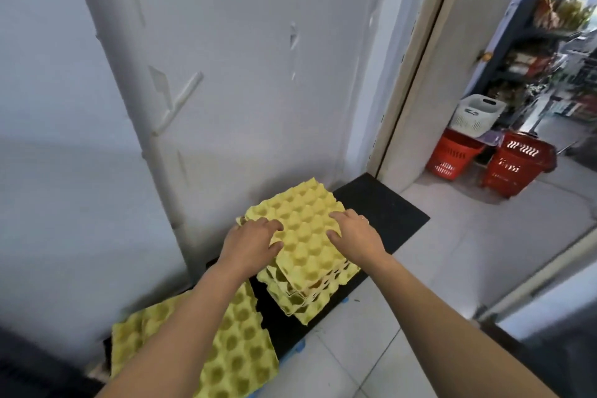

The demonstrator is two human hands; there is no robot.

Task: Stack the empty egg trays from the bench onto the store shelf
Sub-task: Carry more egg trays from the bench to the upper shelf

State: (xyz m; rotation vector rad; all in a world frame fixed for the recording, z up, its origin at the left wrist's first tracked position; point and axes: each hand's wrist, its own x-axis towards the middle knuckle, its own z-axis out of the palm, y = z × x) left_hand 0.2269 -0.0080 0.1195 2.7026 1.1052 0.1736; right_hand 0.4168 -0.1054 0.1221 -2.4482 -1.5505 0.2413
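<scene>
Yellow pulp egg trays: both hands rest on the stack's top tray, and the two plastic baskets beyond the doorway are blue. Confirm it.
Head view: the plastic baskets are red, not blue. The left hand and right hand do rest on the top yellow pulp egg tray.

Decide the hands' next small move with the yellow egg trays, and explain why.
Probably twist the top tray into line with the stack beneath: left hand and right hand rest on it, and that stack fans out crookedly, so lifting might spill trays.
</scene>
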